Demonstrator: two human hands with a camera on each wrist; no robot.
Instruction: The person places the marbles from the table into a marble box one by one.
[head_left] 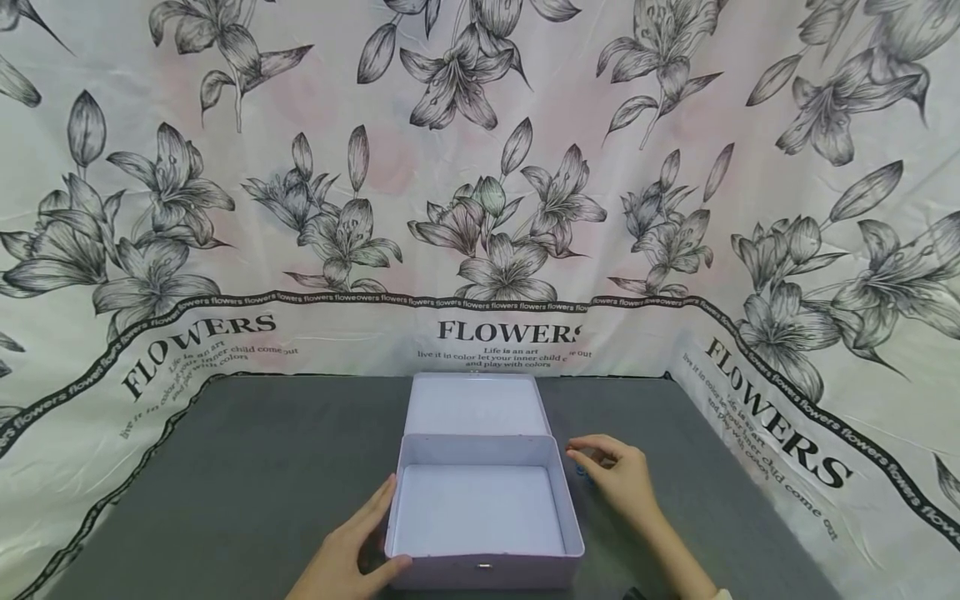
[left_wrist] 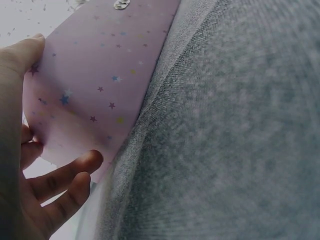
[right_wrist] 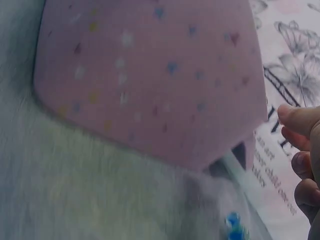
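Note:
A lilac box point(head_left: 486, 572) stands on the grey cloth with its lid point(head_left: 472, 404) thrown back and nothing inside. Stars in several colours dot its outer walls point(left_wrist: 95, 75). My left hand point(head_left: 348, 542) holds its front left corner, thumb at the front rim and fingers along the left side; two lower fingers stand off the wall in the left wrist view. To the right of the box is my right hand point(head_left: 618, 475), fingers bent and thumb near the forefinger, nothing seen between them. Small blue pieces point(right_wrist: 236, 227) lie on the cloth below it.
Grey cloth point(head_left: 225, 483) covers the table. White sheeting point(head_left: 487, 250) with flower prints and lettering closes off the back and both sides. A small dark object point(head_left: 633, 593) shows at the bottom edge, close to the right forearm.

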